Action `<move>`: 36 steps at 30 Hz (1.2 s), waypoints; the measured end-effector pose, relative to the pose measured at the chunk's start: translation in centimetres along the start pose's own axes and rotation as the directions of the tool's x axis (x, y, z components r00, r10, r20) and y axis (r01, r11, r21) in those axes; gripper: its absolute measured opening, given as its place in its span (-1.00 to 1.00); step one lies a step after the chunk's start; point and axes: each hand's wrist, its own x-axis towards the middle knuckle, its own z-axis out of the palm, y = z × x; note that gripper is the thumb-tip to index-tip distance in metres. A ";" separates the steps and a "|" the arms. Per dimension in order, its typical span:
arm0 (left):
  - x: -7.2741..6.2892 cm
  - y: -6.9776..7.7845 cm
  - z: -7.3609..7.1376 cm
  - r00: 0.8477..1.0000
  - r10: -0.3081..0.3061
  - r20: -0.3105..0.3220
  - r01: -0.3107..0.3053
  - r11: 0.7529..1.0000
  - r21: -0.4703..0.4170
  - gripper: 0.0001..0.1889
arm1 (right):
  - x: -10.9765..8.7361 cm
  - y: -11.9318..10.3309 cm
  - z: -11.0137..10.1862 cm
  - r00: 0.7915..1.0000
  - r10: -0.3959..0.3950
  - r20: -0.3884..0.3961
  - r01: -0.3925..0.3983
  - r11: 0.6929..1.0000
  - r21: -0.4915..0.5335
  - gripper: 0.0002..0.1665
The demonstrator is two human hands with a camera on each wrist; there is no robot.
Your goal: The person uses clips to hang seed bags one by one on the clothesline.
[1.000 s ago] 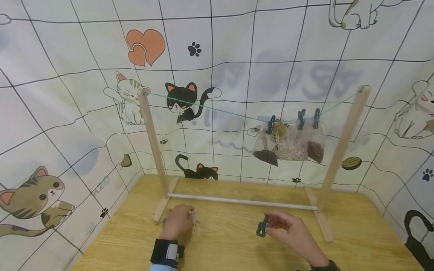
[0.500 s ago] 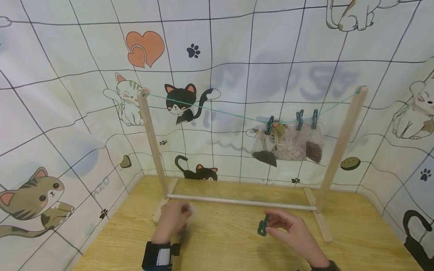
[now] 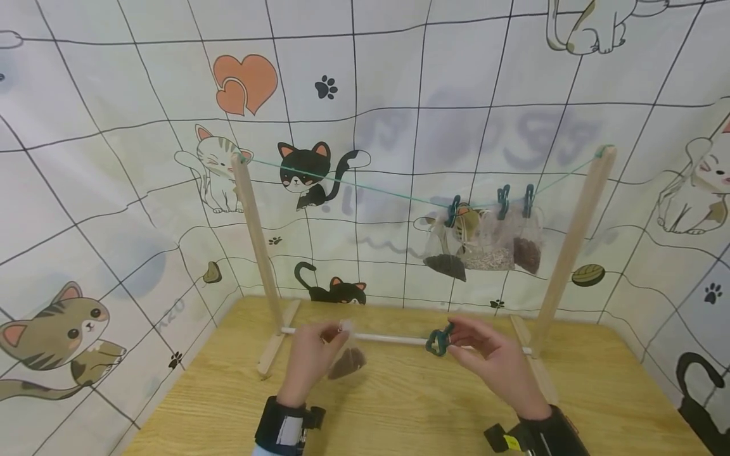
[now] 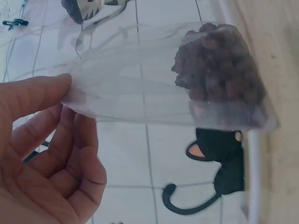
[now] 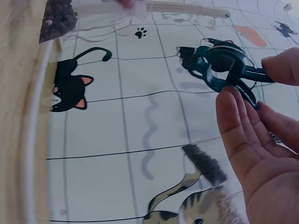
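My left hand (image 3: 313, 358) pinches the top of a clear drawstring bag (image 3: 348, 362) between thumb and fingers. Dark reddish-brown pieces fill the bag's bottom, plain in the left wrist view (image 4: 219, 70). It hangs above the table, before the white rod. On the right, my right hand (image 3: 490, 358) holds a dark green clothespin (image 3: 438, 342) by its handles; in the right wrist view the clothespin (image 5: 224, 70) has its jaws spread apart. A green line (image 3: 365, 185) runs between two wooden posts. Three clear bags hang near its right end from green clothespins; the leftmost bag (image 3: 446, 266) holds dark contents.
The wooden stand has a left post (image 3: 255, 234) and a right post (image 3: 578, 253), joined low down by a white rod (image 3: 390, 339). It stands on a wooden table (image 3: 388, 411). A cat-patterned sheet (image 3: 388, 63) covers the walls behind and beside it.
My left hand has lifted the bag off the table and brought it right, so it now hangs freely. My right hand has risen slightly with the clothespin, whose jaws have spread.
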 end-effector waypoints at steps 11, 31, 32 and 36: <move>4.2 3.6 -1.2 0.996 0.091 -0.019 -0.092 0.993 -0.072 -0.92 | 7.3 -3.5 -1.4 0.988 -0.156 -0.019 0.153 0.979 -0.133 -0.45; 14.4 9.4 -3.2 0.988 0.157 0.002 -0.157 0.987 -0.046 -0.86 | 19.6 -9.0 -1.4 0.994 -0.106 -0.042 0.083 0.927 -0.365 -0.48; 14.8 9.6 -3.1 0.989 0.149 0.003 -0.148 0.988 -0.049 -0.85 | 19.9 -9.1 -1.3 0.992 -0.114 -0.054 0.085 0.923 -0.375 -0.50; 16.5 9.9 -2.8 0.994 0.107 0.005 -0.106 0.992 -0.064 -0.82 | 21.1 -9.0 -0.8 0.980 -0.164 -0.111 0.103 0.902 -0.419 -0.64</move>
